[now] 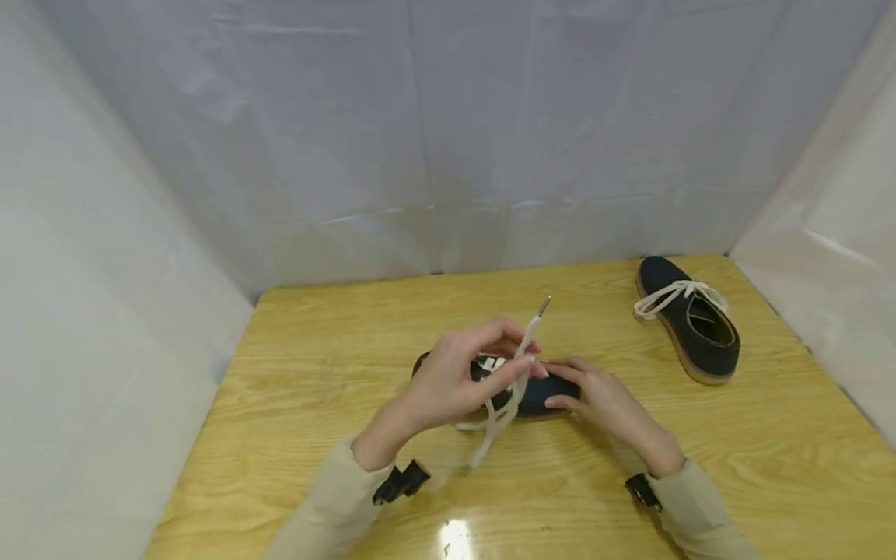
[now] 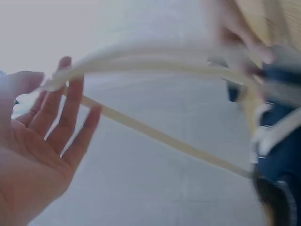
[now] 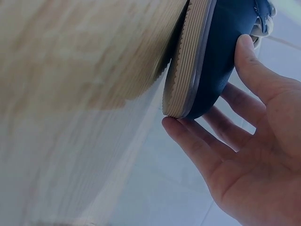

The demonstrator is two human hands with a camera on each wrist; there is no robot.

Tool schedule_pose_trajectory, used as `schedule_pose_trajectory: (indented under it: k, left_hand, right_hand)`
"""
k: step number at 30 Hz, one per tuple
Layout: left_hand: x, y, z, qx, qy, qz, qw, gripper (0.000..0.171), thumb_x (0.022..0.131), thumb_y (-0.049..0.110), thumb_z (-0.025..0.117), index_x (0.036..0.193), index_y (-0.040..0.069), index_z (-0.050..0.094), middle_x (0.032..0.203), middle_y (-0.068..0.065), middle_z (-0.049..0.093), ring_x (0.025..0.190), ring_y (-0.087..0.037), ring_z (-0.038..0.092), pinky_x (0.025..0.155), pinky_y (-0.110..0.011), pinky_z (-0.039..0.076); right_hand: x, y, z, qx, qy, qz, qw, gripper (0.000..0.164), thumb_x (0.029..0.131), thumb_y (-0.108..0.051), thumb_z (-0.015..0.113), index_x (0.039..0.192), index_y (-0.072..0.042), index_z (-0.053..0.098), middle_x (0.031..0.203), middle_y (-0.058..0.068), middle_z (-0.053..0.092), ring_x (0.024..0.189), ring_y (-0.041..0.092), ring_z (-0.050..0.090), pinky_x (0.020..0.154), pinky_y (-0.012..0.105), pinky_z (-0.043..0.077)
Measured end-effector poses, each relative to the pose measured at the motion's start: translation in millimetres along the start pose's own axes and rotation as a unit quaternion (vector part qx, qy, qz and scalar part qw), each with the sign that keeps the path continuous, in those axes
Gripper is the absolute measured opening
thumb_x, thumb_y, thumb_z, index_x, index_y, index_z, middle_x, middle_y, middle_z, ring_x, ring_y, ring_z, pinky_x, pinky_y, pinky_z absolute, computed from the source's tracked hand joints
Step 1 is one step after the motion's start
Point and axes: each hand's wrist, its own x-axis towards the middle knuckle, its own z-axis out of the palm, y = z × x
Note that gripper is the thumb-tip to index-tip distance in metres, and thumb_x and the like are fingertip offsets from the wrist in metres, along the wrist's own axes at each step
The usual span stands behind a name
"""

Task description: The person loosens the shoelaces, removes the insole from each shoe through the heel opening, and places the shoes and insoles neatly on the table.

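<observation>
A dark blue shoe [image 1: 539, 398] lies on the table, its toe pointing right. My left hand [image 1: 451, 381] is raised above its lacing and pinches a white shoelace [image 1: 526, 336] between thumb and fingers; the lace's tip sticks up past them. In the left wrist view, the blurred lace [image 2: 155, 68] stretches from that hand to the shoe [image 2: 282, 160], and a second strand runs below it. My right hand [image 1: 616, 404] grips the toe end. The right wrist view shows its thumb on the upper [image 3: 221, 52] and its fingers around the toe. My left hand hides part of the shoe.
A matching dark blue shoe [image 1: 707, 350] with its white lace tied in a bow stands at the table's far right. The wooden table [image 1: 315, 404] ends at a pale sheet [image 1: 350, 155] behind it, with more sheeting on both sides.
</observation>
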Motion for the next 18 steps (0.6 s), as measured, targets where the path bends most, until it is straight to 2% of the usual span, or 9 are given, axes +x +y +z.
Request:
schedule_pose_trajectory:
  k: [3,6,9,11,13,16,18]
  left_hand:
    - [1.4,14.9,-3.4,-0.043,-0.021,0.047,0.9978,0.03,0.109,0.027,0.048,0.121,0.005,0.064,0.11,-0.007,0.073,0.101,-0.01,0.071,0.087,-0.031,0.058]
    - [1.0,25.3,-4.6,-0.073,-0.053,0.076,0.993,0.048,0.112,0.038,0.036,0.126,0.002,0.063,0.114,-0.01,0.073,0.104,-0.013,0.07,0.089,-0.032,0.057]
    - [0.3,29.5,-2.2,-0.055,-0.067,0.093,0.9919,0.043,0.112,0.033,0.038,0.129,0.002,0.063,0.114,-0.009,0.075,0.107,-0.011,0.07,0.091,-0.029,0.056]
    - [0.0,27.5,0.4,-0.007,-0.046,0.101,0.9938,0.029,0.109,0.021,0.048,0.126,0.004,0.065,0.113,-0.007,0.075,0.105,-0.008,0.07,0.089,-0.025,0.056]
    - [0.6,21.0,2.1,0.034,-0.009,0.09,0.9953,0.02,0.103,0.011,0.06,0.121,0.006,0.067,0.11,-0.005,0.075,0.101,-0.005,0.071,0.086,-0.023,0.056]
    - [1.6,2.6,0.3,0.069,0.063,0.035,0.9951,0.019,0.093,0.005,0.073,0.111,0.008,0.071,0.102,-0.002,0.076,0.092,-0.004,0.072,0.082,-0.024,0.058]
    - [1.9,-14.2,-4.2,0.064,0.105,-0.022,0.9921,0.015,0.091,0.008,0.076,0.106,0.008,0.072,0.095,-0.002,0.077,0.085,-0.006,0.073,0.078,-0.026,0.059]
  right_hand:
    - [-0.2,1.1,0.8,0.004,0.001,-0.001,1.0,0.05,0.088,-0.024,0.08,0.131,-0.002,0.067,0.125,0.016,0.065,0.104,0.033,0.068,0.084,0.048,0.056]
    - [-0.2,1.8,0.4,0.008,0.006,0.0,1.0,0.046,0.088,-0.023,0.08,0.127,-0.002,0.069,0.122,0.015,0.067,0.102,0.032,0.069,0.083,0.047,0.056]
    - [-0.3,1.5,-0.3,0.013,0.013,-0.005,1.0,0.043,0.088,-0.024,0.08,0.123,-0.002,0.07,0.119,0.016,0.067,0.098,0.031,0.069,0.081,0.047,0.056]
    - [-0.3,0.5,-0.6,0.011,0.015,-0.006,1.0,0.043,0.087,-0.024,0.081,0.122,-0.002,0.071,0.119,0.017,0.067,0.097,0.032,0.07,0.081,0.047,0.057]
    - [-0.5,-0.3,-0.4,0.002,0.012,-0.007,1.0,0.046,0.087,-0.023,0.081,0.126,-0.002,0.069,0.121,0.019,0.066,0.1,0.034,0.069,0.082,0.048,0.057]
    - [-0.3,-1.9,0.1,-0.007,0.006,0.0,1.0,0.052,0.087,-0.024,0.081,0.133,-0.004,0.066,0.127,0.019,0.064,0.109,0.037,0.067,0.088,0.05,0.056]
    - [0.0,-3.0,0.4,-0.007,0.001,0.003,1.0,0.055,0.087,-0.026,0.08,0.136,-0.006,0.065,0.131,0.018,0.063,0.114,0.038,0.065,0.091,0.051,0.054]
